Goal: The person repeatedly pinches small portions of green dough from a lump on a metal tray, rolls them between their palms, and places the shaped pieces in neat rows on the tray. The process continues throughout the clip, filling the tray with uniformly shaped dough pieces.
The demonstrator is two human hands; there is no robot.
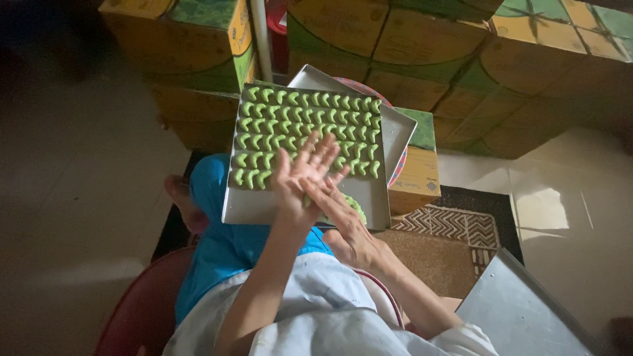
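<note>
A metal tray (244,206) rests on my lap, filled with rows of green crescent-shaped dough pieces (290,115). Over the tray's near right part, my left hand (300,175) lies flat with fingers spread on top of my right hand (343,221). A bit of green dough (356,207) is pressed between the two palms. More green dough shows just under my right hand, at the tray's near edge.
Stacked yellow and green cardboard boxes (395,46) stand behind the tray. A second metal tray (521,310) lies at lower right. A patterned mat (455,227) covers the floor to the right. Pale tiles (79,198) stretch to the left. A red stool (142,310) is under me.
</note>
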